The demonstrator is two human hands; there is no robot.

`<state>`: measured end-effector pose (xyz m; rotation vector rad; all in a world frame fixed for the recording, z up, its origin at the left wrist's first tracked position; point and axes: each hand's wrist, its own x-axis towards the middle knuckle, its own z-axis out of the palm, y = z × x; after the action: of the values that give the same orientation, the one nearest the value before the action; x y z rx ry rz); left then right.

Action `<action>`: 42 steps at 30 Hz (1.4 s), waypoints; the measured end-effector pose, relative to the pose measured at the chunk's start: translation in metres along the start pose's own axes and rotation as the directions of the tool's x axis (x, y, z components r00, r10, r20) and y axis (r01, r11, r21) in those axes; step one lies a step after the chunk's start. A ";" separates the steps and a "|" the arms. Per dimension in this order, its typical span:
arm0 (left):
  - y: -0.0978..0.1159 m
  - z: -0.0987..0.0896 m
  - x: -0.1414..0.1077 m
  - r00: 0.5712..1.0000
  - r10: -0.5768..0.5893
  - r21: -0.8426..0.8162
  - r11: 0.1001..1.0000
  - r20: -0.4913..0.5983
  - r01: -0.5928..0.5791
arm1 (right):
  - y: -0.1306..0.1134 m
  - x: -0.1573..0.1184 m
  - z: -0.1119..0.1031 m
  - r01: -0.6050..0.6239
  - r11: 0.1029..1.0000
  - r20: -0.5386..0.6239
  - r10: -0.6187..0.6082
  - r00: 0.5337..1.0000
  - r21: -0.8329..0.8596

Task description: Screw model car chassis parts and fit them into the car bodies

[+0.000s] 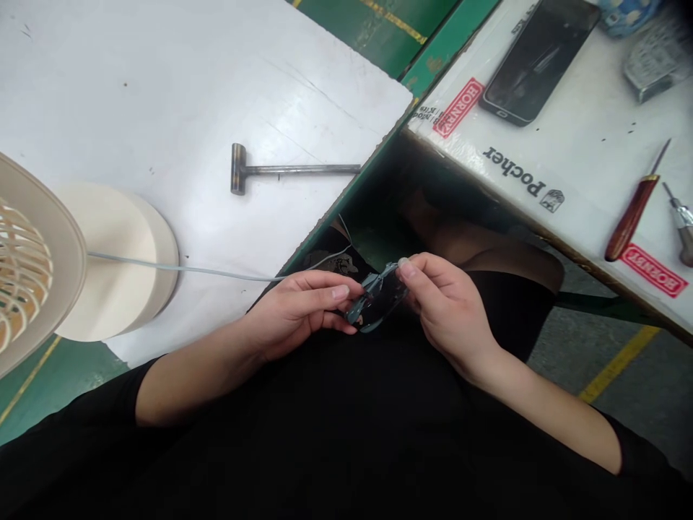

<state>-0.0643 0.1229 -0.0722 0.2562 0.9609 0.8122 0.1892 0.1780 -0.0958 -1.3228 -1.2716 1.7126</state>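
Above my lap, both hands hold a small dark grey part point(372, 289) with an open, frame-like shape. The fingers of my left hand point(303, 307) are closed on its left end. At its upper right end, the thumb and fingers of my right hand point(447, 303) pinch it. My fingertips hide some of its edges, and its fine details are too small to tell. A thin grey cable point(232, 273) runs from the fan across the white table and passes behind the part.
A fan point(157, 253) stands at the left on the white table point(178, 79), with a small hammer point(238, 170) near the table's edge. On the right table's printed cover point(460, 144) lie a phone point(535, 61), a red-handled tool point(633, 217), a metal tool point(683, 227) and a grey piece point(652, 65).
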 end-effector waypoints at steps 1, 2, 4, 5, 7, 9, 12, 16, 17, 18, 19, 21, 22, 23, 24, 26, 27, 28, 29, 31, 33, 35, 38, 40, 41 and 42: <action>0.000 0.000 0.000 1.000 0.001 -0.001 1.000 0.005 -0.001 | 0.000 0.000 0.000 -0.004 1.000 0.000 0.004 1.000 -0.001; 0.000 0.001 0.000 1.000 -0.004 -0.003 1.000 0.010 0.004 | 0.000 -0.001 0.000 -0.005 1.000 0.002 0.005 1.000 -0.009; 0.001 0.001 0.001 1.000 -0.021 -0.009 1.000 0.009 0.022 | -0.002 -0.002 0.000 0.001 0.999 0.007 -0.001 1.000 -0.035; 0.001 0.001 0.002 0.999 -0.034 -0.007 0.999 0.006 0.034 | -0.003 -0.003 0.000 0.005 0.999 0.012 -0.005 1.000 -0.053; 0.002 0.000 0.003 0.999 -0.054 0.012 0.998 -0.006 0.054 | -0.005 -0.004 0.001 0.016 0.996 0.025 -0.014 1.000 -0.092; 0.002 0.000 0.003 0.997 -0.065 0.048 0.997 -0.029 0.066 | -0.007 -0.005 0.001 0.055 0.988 0.042 -0.050 0.998 -0.147; 0.002 0.000 0.002 0.996 -0.081 0.104 0.991 -0.044 0.085 | -0.010 -0.005 0.001 0.220 0.936 0.070 -0.208 0.976 -0.276; 0.000 -0.001 0.001 0.999 -0.041 0.115 0.992 -0.031 0.045 | -0.012 -0.009 0.001 0.515 0.741 0.159 -0.499 0.852 -0.431; -0.001 -0.001 0.001 1.000 -0.004 0.125 0.992 -0.019 0.006 | -0.013 -0.010 0.001 0.583 0.679 0.192 -0.563 0.804 -0.447; -0.002 -0.002 0.001 0.999 0.047 0.146 0.988 0.005 -0.047 | -0.013 -0.012 0.000 0.644 0.613 0.228 -0.619 0.752 -0.458; -0.003 -0.002 0.000 0.992 0.116 0.181 0.976 0.040 -0.121 | -0.014 -0.013 0.000 0.697 0.547 0.264 -0.666 0.698 -0.464; -0.005 -0.004 -0.001 0.944 0.298 0.284 0.902 0.138 -0.326 | -0.015 -0.017 -0.003 0.779 0.428 0.329 -0.732 0.596 -0.459; -0.005 -0.005 -0.001 0.897 0.395 0.339 0.831 0.197 -0.440 | -0.016 -0.018 -0.006 0.808 0.382 0.363 -0.748 0.555 -0.448; -0.006 -0.006 -0.001 0.838 0.481 0.389 0.742 0.256 -0.545 | -0.017 -0.019 -0.008 0.834 0.343 0.400 -0.756 0.518 -0.433; -0.006 -0.007 -0.001 0.774 0.550 0.430 0.645 0.313 -0.632 | -0.018 -0.020 -0.010 0.855 0.311 0.436 -0.757 0.487 -0.414; -0.006 -0.009 0.000 0.670 0.625 0.479 0.480 0.402 -0.735 | -0.021 -0.021 -0.015 0.885 0.265 0.501 -0.745 0.439 -0.382; -0.006 -0.009 0.000 0.635 0.641 0.491 0.424 0.431 -0.761 | -0.023 -0.021 -0.016 0.895 0.249 0.526 -0.737 0.424 -0.371; -0.005 -0.010 0.001 0.608 0.652 0.496 0.383 0.453 -0.780 | -0.024 -0.022 -0.017 0.901 0.239 0.541 -0.733 0.412 -0.363; -0.005 -0.010 0.001 0.589 0.660 0.498 0.354 0.467 -0.792 | -0.026 -0.022 -0.018 0.903 0.236 0.549 -0.729 0.409 -0.358; -0.004 -0.010 0.003 0.562 0.671 0.498 0.317 0.484 -0.807 | -0.027 -0.022 -0.017 0.900 0.243 0.553 -0.722 0.417 -0.362; -0.003 -0.010 0.004 0.542 0.680 0.492 0.294 0.495 -0.819 | -0.028 -0.022 -0.015 0.898 0.237 0.554 -0.719 0.420 -0.372; -0.003 -0.010 0.004 0.529 0.683 0.485 0.284 0.503 -0.827 | -0.029 -0.022 -0.013 0.899 0.224 0.555 -0.722 0.412 -0.377; -0.001 -0.009 0.001 0.549 0.681 0.481 0.316 0.485 -0.818 | -0.029 -0.022 -0.013 0.890 0.250 0.539 -0.722 0.434 -0.382; 0.001 -0.005 -0.004 0.646 0.643 0.527 0.411 0.410 -0.744 | -0.028 -0.022 -0.013 0.882 0.288 0.534 -0.710 0.459 -0.374; 0.001 -0.003 -0.008 0.702 0.614 0.552 0.466 0.361 -0.692 | -0.028 -0.022 -0.013 0.879 0.307 0.532 -0.707 0.467 -0.365; 0.001 -0.001 -0.010 0.750 0.582 0.568 0.518 0.313 -0.639 | -0.028 -0.022 -0.012 0.875 0.325 0.519 -0.709 0.476 -0.358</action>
<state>-0.0694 0.1161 -0.0658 1.3103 1.0564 1.0740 0.2051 0.1719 -0.0617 -0.4452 -2.2642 0.7444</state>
